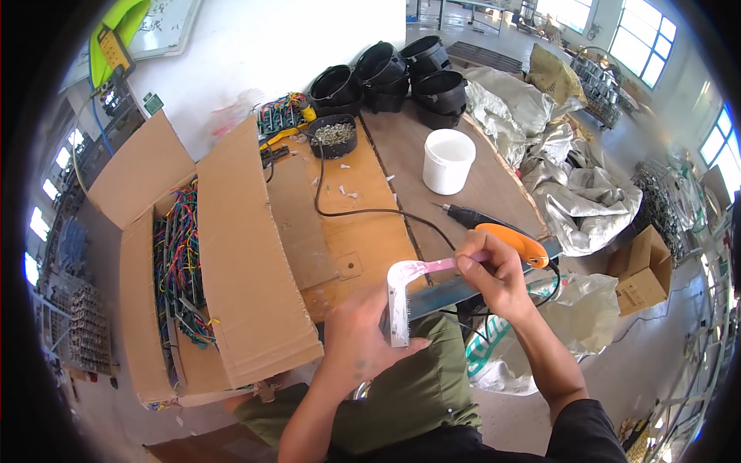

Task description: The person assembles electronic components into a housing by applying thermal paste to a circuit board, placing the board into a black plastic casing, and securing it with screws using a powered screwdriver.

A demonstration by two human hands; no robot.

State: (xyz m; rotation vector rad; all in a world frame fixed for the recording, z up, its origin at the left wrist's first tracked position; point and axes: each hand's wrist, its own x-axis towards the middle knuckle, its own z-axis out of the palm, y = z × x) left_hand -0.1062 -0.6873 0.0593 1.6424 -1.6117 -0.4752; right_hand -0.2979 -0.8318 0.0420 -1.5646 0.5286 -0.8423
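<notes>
L hand (356, 339) held the white part of a bent white-and-pink piece (398, 305), thumb nr its lower end; R hand (498, 272) pinched the pink end. Just past R hand, an orange-and-black power tool (519, 241) lay on the table (359, 185), w/ a white bucket (448, 170) beyond. Open cardboard box (258, 255) of multicol. wires (185, 251) stood at L. Black bowl (332, 151) w/ small bits (334, 134) sat nr stacked black buckets (386, 100); silvery sacks (571, 201) lay to R.

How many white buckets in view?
1: the white bucket stands upright on the bench, beyond the orange-and-black tool and left of the silvery sacks. Others could be hidden behind them.
</notes>
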